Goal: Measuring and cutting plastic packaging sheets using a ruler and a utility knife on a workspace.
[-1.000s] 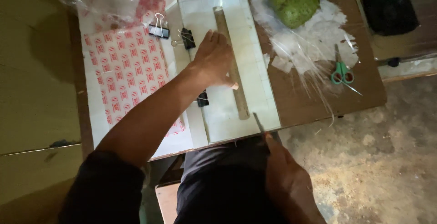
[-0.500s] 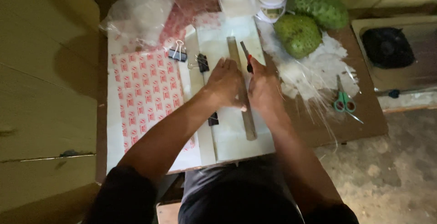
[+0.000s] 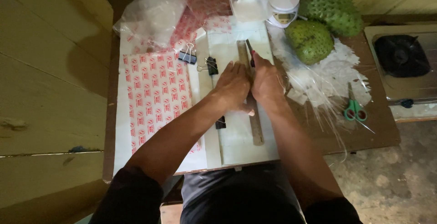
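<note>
Left hand: the left hand (image 3: pixel 233 86) is laid flat, fingers spread, on the long wooden ruler (image 3: pixel 256 124), which is pressed down near the middle of the desk.
Right hand: the right hand (image 3: pixel 266 79) is clenched around a slim red-and-black cutter knife (image 3: pixel 250 51), whose blade end is pointed toward the far edge.
Work piece: a pale clear plastic sheet (image 3: pixel 241 137) is spread on the white cutting board (image 3: pixel 214 151), reaching the near edge.
Clamps: black binder clips (image 3: pixel 211 65) are set along the sheet's left side.
Good practice: firm, even pressure is best kept on the ruler; the blade is best held against its edge, with fingertips kept back from the cutting line.
Surroundings: green-handled scissors (image 3: pixel 355 110) and two green spiky fruits (image 3: pixel 312 41) are seen toward the right edge.
</note>
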